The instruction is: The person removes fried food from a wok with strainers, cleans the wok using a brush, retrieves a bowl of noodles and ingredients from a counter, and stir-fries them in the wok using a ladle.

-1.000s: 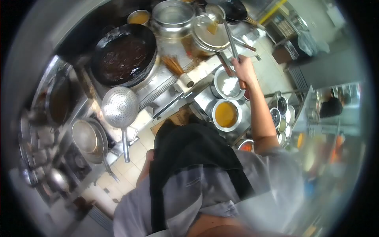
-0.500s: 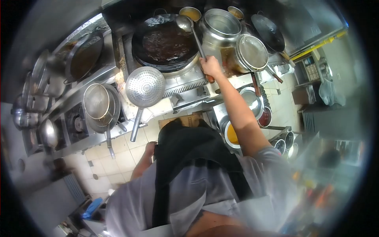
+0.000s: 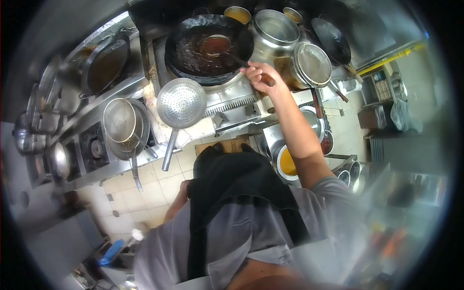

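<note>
My right hand (image 3: 262, 77) is wrapped round the wooden-ended handle of a ladle (image 3: 215, 46). The bowl of the ladle dips into the dark wok (image 3: 175, 65) and is full of reddish-brown liquid. Dark brown liquid (image 3: 191, 47) with a glossy surface fills the wok's bottom. Just below the wok, a perforated skimmer (image 3: 181, 102) rests on the stove's front ledge, its handle pointing toward me. My left hand (image 3: 183, 189) hangs low beside the black apron (image 3: 232, 179); its fingers are mostly hidden.
Right of the wok stand a large metal pot (image 3: 276, 26), a round mesh strainer (image 3: 312, 63) and a second wok (image 3: 331, 41). Another wok (image 3: 105, 65) and a strainer (image 3: 120, 118) are at left. A bowl of yellow liquid (image 3: 288, 162) is under my right forearm.
The ladle's bowl has gone from the wok's upper right rim down into the liquid and filled. My right hand has turned and shifted slightly right on the handle.
</note>
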